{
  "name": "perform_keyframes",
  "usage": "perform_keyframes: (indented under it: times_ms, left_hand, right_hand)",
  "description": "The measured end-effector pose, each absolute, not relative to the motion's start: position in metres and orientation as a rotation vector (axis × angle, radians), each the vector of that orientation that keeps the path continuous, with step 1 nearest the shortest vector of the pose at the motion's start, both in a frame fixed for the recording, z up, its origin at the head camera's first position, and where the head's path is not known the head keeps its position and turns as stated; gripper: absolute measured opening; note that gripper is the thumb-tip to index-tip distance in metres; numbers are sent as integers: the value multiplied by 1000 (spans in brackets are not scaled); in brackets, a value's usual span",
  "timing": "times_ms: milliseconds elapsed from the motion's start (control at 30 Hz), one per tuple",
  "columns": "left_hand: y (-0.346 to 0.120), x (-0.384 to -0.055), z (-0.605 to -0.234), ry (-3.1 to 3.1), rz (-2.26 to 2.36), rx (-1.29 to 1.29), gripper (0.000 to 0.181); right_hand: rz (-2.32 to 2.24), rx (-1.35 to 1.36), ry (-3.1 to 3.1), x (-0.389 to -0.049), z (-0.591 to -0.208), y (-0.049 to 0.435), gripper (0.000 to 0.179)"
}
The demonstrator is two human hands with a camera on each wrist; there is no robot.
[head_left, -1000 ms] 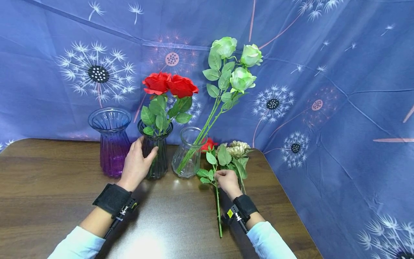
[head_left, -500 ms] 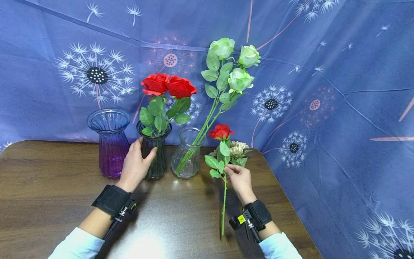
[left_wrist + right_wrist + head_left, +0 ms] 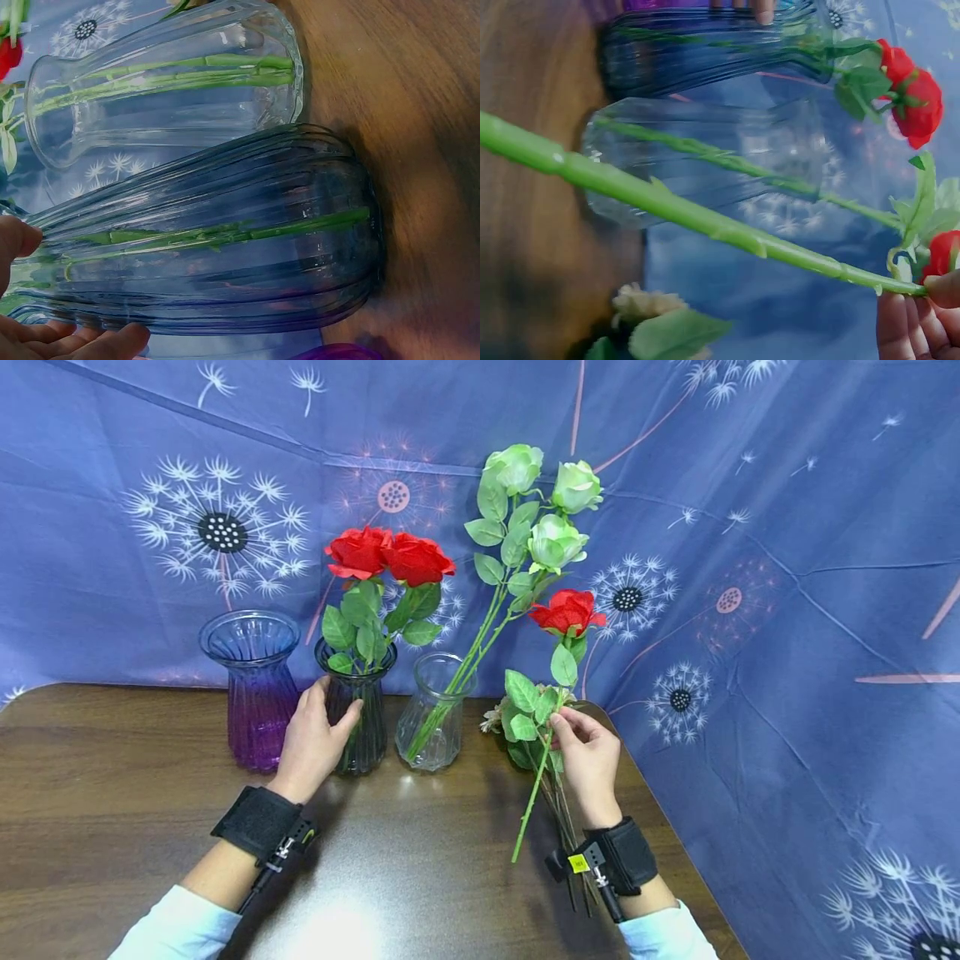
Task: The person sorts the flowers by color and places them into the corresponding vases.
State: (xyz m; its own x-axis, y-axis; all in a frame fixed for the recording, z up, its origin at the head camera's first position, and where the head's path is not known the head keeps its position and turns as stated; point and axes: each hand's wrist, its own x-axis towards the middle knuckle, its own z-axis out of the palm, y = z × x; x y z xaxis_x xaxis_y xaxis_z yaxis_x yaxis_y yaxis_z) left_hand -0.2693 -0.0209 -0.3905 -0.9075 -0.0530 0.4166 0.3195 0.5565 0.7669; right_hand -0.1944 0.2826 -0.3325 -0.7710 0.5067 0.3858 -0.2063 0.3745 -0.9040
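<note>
My left hand (image 3: 313,745) grips the dark grey glass vase (image 3: 365,727), its thumb and fingers on either side below the neck. Two red roses (image 3: 390,556) stand in that vase, their green stems visible through the glass in the left wrist view. My right hand (image 3: 590,760) pinches the stem of a single red rose (image 3: 568,612) just below its leaves. This rose is raised off the table, its bloom leaning right and its bare stem end (image 3: 592,172) pointing down and left. In the right wrist view, only part of the right hand shows.
A clear glass vase (image 3: 429,727) holds pale green roses (image 3: 557,543) that lean right. A purple-blue vase (image 3: 261,710) stands left of the dark one. Cream flowers (image 3: 491,718) with long stems lie on the wooden table (image 3: 420,860), partly behind the right hand. A patterned blue cloth (image 3: 720,693) hangs behind.
My right hand has lifted the red rose from the table and carried it up and to the right. The left hand stays on the dark vase.
</note>
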Motion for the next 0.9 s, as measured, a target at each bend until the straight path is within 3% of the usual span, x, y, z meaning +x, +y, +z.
perform_keyframes:
  times_ms: [900]
  left_hand:
    - [-21, -270, -392, -2393, -1282, -212, 60]
  right_hand:
    - [1446, 219, -1778, -238, -237, 197, 18]
